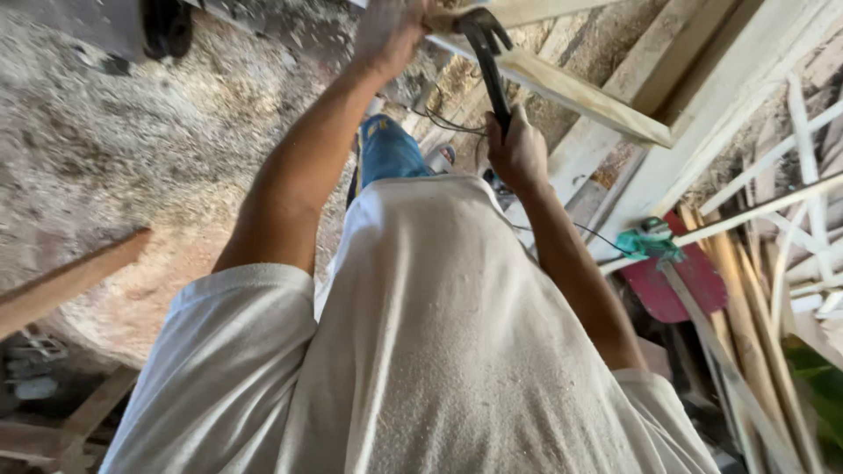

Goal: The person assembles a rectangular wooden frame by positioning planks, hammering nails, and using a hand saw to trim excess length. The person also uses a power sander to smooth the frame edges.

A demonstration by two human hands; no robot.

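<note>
My right hand [518,151] grips the dark handle of a claw hammer [486,54], whose curved black head hooks against a pale wooden batten [575,92]. My left hand [391,31] is closed on the same batten at the top of the view, just left of the hammer head. The batten runs from the top middle down to the right. My white shirt fills the lower middle, and a blue trouser leg shows below my arms.
Sawdust covers the floor [132,149] on the left. A brown plank [70,281] juts in from the left edge. Wide pale boards [702,105] lie at the right, with a heap of thin sticks [764,290], a red board [676,281] and a green object [645,241].
</note>
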